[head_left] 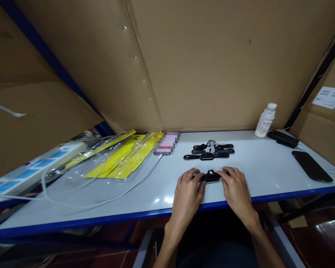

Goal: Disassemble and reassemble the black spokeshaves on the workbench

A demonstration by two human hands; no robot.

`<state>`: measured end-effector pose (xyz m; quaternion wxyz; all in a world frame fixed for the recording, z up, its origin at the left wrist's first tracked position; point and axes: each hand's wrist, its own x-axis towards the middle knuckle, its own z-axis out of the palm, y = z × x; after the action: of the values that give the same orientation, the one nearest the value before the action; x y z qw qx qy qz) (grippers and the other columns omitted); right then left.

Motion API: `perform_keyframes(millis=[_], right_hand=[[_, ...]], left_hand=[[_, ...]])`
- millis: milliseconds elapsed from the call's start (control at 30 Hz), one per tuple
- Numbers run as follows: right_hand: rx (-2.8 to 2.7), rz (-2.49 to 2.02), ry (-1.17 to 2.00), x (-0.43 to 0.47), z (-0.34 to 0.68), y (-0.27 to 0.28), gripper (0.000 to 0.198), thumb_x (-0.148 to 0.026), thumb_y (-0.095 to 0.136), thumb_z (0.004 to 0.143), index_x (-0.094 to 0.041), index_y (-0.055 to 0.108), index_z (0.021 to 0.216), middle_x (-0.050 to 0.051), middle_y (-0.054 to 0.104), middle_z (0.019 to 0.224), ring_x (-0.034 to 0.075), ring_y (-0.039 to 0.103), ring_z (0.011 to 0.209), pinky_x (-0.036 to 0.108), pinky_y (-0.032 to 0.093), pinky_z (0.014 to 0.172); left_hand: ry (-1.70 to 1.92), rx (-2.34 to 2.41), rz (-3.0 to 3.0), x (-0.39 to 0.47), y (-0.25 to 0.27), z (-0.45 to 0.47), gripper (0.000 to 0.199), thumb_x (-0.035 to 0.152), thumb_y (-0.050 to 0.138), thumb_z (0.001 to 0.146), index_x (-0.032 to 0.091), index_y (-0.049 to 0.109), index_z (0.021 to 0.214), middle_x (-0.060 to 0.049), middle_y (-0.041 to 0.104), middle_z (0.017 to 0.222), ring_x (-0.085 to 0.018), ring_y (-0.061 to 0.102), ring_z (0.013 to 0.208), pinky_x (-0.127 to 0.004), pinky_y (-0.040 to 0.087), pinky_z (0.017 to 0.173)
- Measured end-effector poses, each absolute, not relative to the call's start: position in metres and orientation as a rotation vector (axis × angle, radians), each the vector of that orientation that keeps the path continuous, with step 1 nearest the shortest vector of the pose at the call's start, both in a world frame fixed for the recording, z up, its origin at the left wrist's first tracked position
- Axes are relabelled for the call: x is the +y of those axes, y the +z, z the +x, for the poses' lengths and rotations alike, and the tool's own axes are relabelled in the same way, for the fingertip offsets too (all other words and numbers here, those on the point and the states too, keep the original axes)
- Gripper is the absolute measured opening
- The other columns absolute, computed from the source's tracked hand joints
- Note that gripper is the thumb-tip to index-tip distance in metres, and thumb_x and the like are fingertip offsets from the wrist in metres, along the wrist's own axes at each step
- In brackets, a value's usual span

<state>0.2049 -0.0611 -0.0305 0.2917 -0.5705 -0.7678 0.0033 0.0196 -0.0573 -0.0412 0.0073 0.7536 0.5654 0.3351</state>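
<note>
Spokeshave [211,177] is on the near side of the spokeshave row [206,156]; left hand [187,185] and right hand [236,183] close on opposite ends. Step appears two-handed handling; next move calls for even hold.

- Both ends of the held black tool [212,176] hide behind the fingers of the left hand [188,183] and right hand [235,179].
- Clockwise positions from that tool: at twelve, black-handled tools [206,156] overlap, masking parts of each other.
- At ten, coarse blocks obscure the phone screen [166,142].
- Between one and two, lettering on the bottle [265,121] is too small to read.
- At two, print on the white label [328,97] is likewise illegible.
- At nine, a white object with blue patches [30,172] runs off the left edge.
- At six, the forearms [178,230] leave the frame.
</note>
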Motion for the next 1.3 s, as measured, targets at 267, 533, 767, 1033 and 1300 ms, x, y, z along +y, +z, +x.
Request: perform_keyframes(millis=[267, 533, 767, 1033, 1300], right_hand=[[-2.012, -1.515, 0.001, -0.062, 0.203, -0.032, 0.046, -0.002, 0.049, 0.094, -0.022, 0.073, 0.127, 0.012, 0.071, 0.127, 0.030, 0.060, 0.119, 0.050, 0.050, 0.104], [-2.002, -1.416, -0.033, -0.061, 0.203, -0.035, 0.052, -0.001, 0.042, 0.093, -0.014, 0.064, 0.138, 0.013, 0.069, 0.134, 0.029, 0.055, 0.134, 0.055, 0.037, 0.122], [-2.115, -1.350, 0.059, -0.063, 0.205, -0.032, 0.046, -0.004, 0.047, 0.096, -0.019, 0.071, 0.131, 0.011, 0.071, 0.131, 0.028, 0.062, 0.126, 0.056, 0.039, 0.121], [-2.160, -1.314, 0.051, -0.064, 0.207, -0.029, 0.049, 0.000, 0.051, 0.093, -0.022, 0.074, 0.130, 0.011, 0.072, 0.123, 0.028, 0.061, 0.113, 0.051, 0.048, 0.109], [-2.152, -1.314, 0.160, -0.055, 0.207, -0.023, 0.037, -0.018, 0.060, 0.101, -0.025, 0.069, 0.137, 0.010, 0.073, 0.116, 0.027, 0.062, 0.107, 0.048, 0.051, 0.099]], left_hand=[[1.055, 1.754, 2.375, -0.058, -0.041, 0.020, 0.028, 0.012, 0.057, 0.094, 0.020, 0.072, 0.117, -0.011, 0.070, 0.125, -0.030, 0.065, 0.117, -0.049, 0.054, 0.101], [1.135, 1.739, 2.382, -0.061, -0.042, 0.022, 0.037, 0.012, 0.047, 0.099, 0.019, 0.065, 0.131, -0.011, 0.070, 0.126, -0.033, 0.055, 0.135, -0.053, 0.047, 0.111], [1.015, 1.734, 2.431, -0.060, -0.037, 0.024, 0.027, 0.019, 0.053, 0.103, 0.019, 0.069, 0.124, -0.011, 0.070, 0.122, -0.032, 0.062, 0.120, -0.050, 0.052, 0.101], [1.013, 1.705, 2.387, -0.057, -0.037, 0.023, 0.021, 0.015, 0.056, 0.102, 0.019, 0.072, 0.116, -0.011, 0.069, 0.121, -0.029, 0.064, 0.113, -0.046, 0.053, 0.095], [1.056, 1.674, 2.369, -0.055, -0.039, 0.023, 0.026, 0.012, 0.056, 0.100, 0.018, 0.070, 0.122, -0.011, 0.070, 0.122, -0.029, 0.065, 0.114, -0.047, 0.054, 0.096]])
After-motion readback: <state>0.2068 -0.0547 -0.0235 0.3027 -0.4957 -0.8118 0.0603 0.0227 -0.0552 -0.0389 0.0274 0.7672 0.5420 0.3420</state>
